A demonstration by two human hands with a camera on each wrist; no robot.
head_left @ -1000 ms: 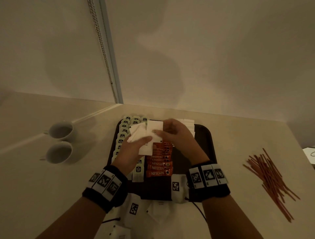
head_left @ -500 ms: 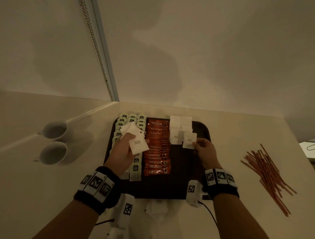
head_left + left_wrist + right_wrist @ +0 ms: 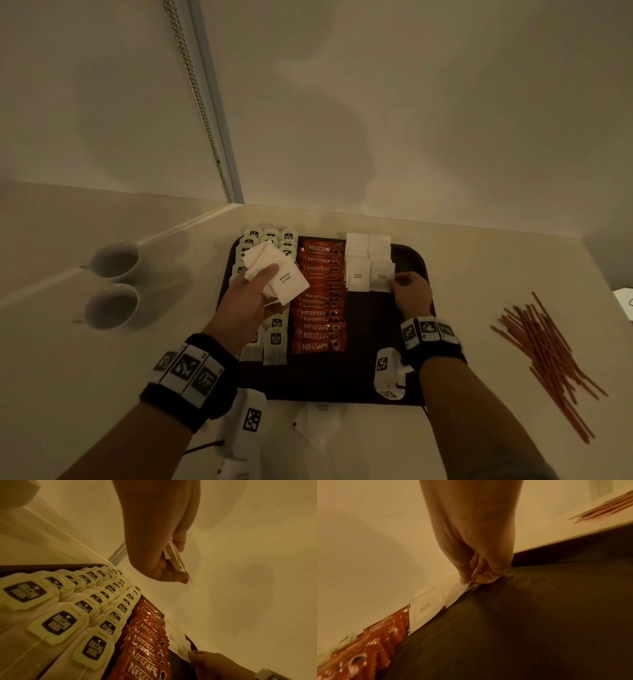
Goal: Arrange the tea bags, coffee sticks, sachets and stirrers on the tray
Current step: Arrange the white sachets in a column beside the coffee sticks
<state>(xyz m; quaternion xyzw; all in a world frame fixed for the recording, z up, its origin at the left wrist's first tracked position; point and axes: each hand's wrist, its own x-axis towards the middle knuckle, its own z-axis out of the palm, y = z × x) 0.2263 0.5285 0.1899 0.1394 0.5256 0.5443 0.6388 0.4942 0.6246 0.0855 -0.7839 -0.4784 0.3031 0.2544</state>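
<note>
Your left hand (image 3: 247, 301): raised over the tea bags, thumb and fingers closed on a fanned bunch of sugar sachets (image 3: 277, 274); how many you hold can't be counted.
Your right hand (image 3: 411, 296): low at the tray's right side, thumb and fingertip pinching the near right corner of one sachet (image 3: 382, 275) that lies in the right column.
Tray (image 3: 356, 380): dark, on the tabletop (image 3: 479, 274), in front of you.
Tea bags (image 3: 274, 342): three columns along the tray's left side.
Coffee sticks (image 3: 320, 308): one overlapping column in the middle, about a dozen.
Laid sachets (image 3: 358, 274): two columns right of the sticks, at the far end.
Stirrers (image 3: 544, 356): a loose red pile on the tabletop, well right of the tray, too many to count.
Cups (image 3: 114, 284): two, left of the tray.
Left wrist view: shows the held sachets edge-on.
Right wrist view: shows the pinch on the corner close up.
</note>
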